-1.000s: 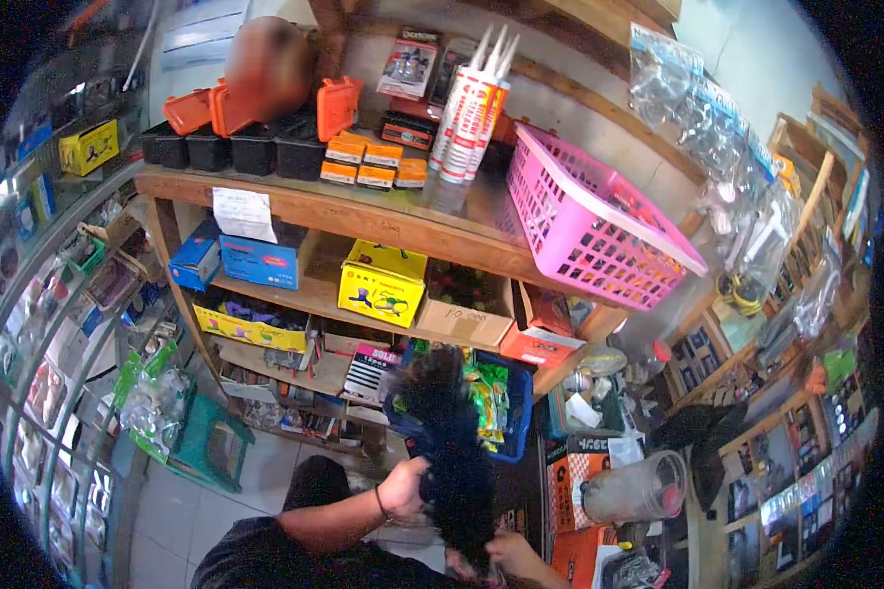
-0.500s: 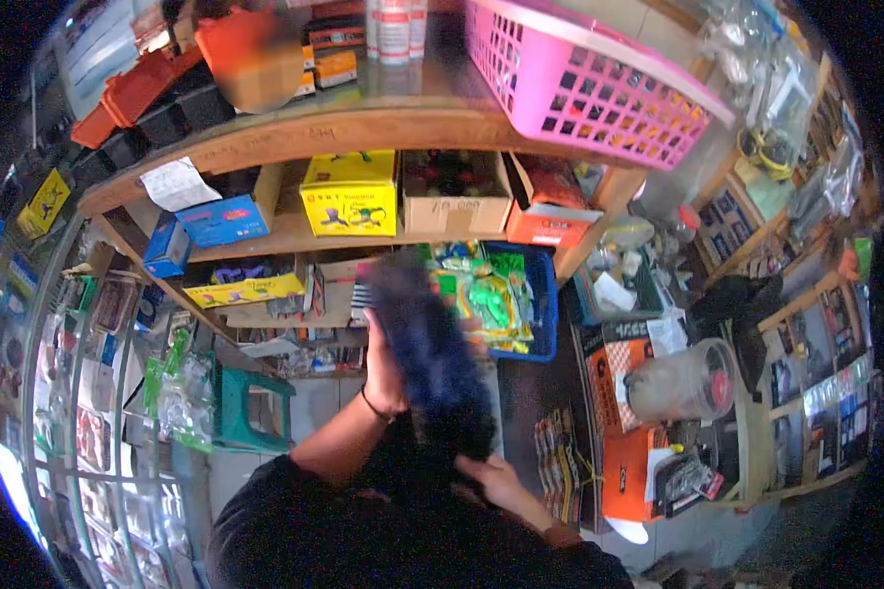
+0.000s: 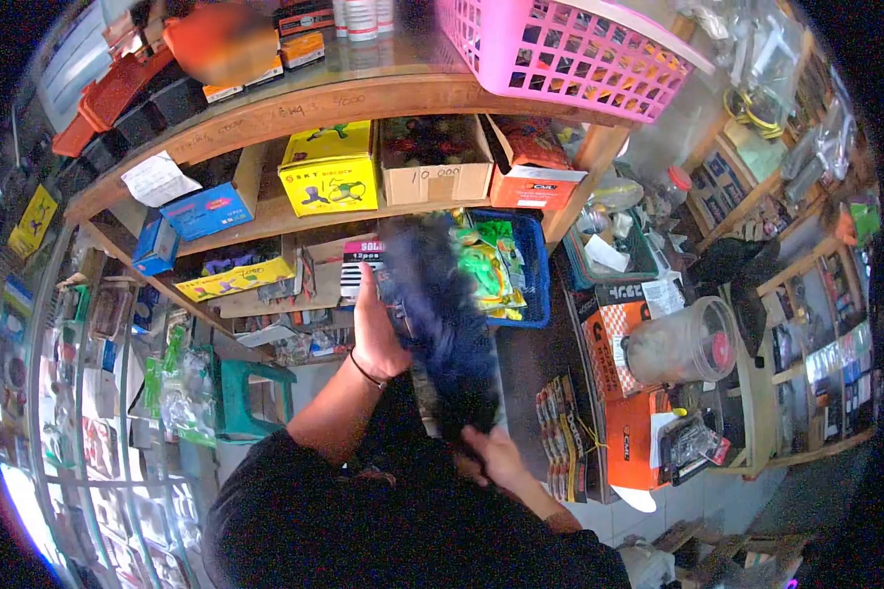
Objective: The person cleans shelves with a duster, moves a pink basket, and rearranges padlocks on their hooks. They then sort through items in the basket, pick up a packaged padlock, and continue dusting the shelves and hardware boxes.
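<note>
A dark blue-black, fluffy feather duster (image 3: pixel 444 319) slants across the middle of the head view, its edges smeared by motion. My right hand (image 3: pixel 496 459) is closed around its narrow lower end, near my body. Along the duster's left side is my left hand (image 3: pixel 375 329), with the thumb pointing up and a dark band at the wrist. The duster covers my left fingers, which seem curled around an object that I cannot make out. Just behind the duster stands a blue basket (image 3: pixel 543 285) with green and yellow packets in it.
Ahead, a wooden shelf (image 3: pixel 295 108) bears a pink basket (image 3: pixel 580 59). Below it are a yellow box (image 3: pixel 329 182), a cardboard box (image 3: pixel 437 177) and an orange box (image 3: pixel 535 187). A green stool (image 3: pixel 250 393) stands left, a clear plastic jar (image 3: pixel 683 339) right.
My view has shifted, so the shelves sit higher in the picture. The duster stays in my right hand, still blurred, and my left hand remains beside it.
</note>
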A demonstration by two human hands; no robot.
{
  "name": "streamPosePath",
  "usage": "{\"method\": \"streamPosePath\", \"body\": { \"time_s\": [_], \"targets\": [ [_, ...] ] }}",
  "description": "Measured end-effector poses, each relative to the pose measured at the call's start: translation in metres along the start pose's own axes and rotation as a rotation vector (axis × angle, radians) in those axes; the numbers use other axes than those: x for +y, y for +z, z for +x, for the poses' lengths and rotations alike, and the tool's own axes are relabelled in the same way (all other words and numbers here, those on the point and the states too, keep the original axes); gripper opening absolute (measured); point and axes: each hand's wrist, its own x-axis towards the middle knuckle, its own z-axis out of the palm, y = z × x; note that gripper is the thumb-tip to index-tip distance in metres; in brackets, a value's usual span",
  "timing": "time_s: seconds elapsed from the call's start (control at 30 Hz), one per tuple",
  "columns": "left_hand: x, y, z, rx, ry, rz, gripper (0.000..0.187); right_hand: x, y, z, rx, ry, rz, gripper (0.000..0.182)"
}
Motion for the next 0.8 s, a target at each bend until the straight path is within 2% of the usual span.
{"method": "streamPosePath", "body": {
  "time_s": [0.07,0.1,0.13,0.2,0.23,0.27,0.33,0.4,0.47,0.5,0.53,0.6,0.63,0.67,0.73,0.77,0.8],
  "targets": [
    [0.004,-0.014,0.003,-0.347,-0.135,0.218,0.070,0.012,0.056,0.017,0.706,0.013,-0.428,0.028],
    [0.002,-0.025,0.003,-0.289,-0.109,0.275,0.070,-0.005,0.068,0.012,0.655,0.075,-0.590,0.027],
    [0.001,-0.010,-0.002,-0.290,-0.109,0.280,0.070,-0.008,0.046,0.000,0.652,0.071,-0.590,0.027],
    [-0.006,0.017,-0.012,-0.038,0.067,-0.025,0.070,-0.006,-0.012,-0.017,0.178,0.072,-0.164,0.035],
    [-0.006,0.014,-0.012,-0.044,0.075,0.002,0.072,-0.009,0.004,-0.013,0.282,0.179,-0.310,0.036],
    [-0.003,0.006,-0.010,-0.046,0.079,0.000,0.072,-0.003,0.026,-0.006,0.281,0.183,-0.314,0.036],
    [0.007,-0.020,-0.006,-0.339,-0.133,0.200,0.070,0.008,0.070,0.011,0.675,0.107,-0.531,0.027],
    [0.004,-0.021,-0.009,-0.342,-0.123,0.150,0.064,-0.002,0.046,0.000,0.600,0.040,-0.642,0.026],
    [-0.004,0.016,-0.023,-0.150,0.096,0.099,0.062,-0.002,0.004,-0.010,-0.027,-0.039,0.004,0.031],
    [-0.008,0.024,-0.025,-0.101,0.117,-0.013,0.059,0.003,-0.001,-0.019,0.287,0.165,-0.308,0.027],
    [-0.005,0.014,-0.023,-0.102,0.120,-0.016,0.059,0.007,0.016,-0.013,0.288,0.168,-0.311,0.027],
    [0.006,-0.020,-0.014,-0.314,-0.096,0.246,0.059,0.019,0.060,0.005,0.604,-0.012,-0.583,0.021],
    [0.007,-0.025,-0.013,-0.244,-0.066,0.379,0.061,0.004,0.072,0.005,0.653,0.037,-0.677,0.020],
    [0.001,-0.005,-0.024,-0.365,-0.022,0.274,0.062,0.003,0.062,0.001,0.652,0.033,-0.680,0.020],
    [-0.003,0.016,-0.029,-0.076,0.102,0.023,0.063,0.000,0.049,-0.002,0.408,-0.105,-0.201,0.018],
    [-0.002,0.011,-0.029,-0.090,0.072,0.066,0.063,0.003,0.059,-0.001,0.611,-0.001,-0.424,0.017],
    [0.002,0.001,-0.026,-0.095,0.078,0.059,0.063,0.006,0.069,0.003,0.678,0.102,-0.566,0.019]
  ]
}}
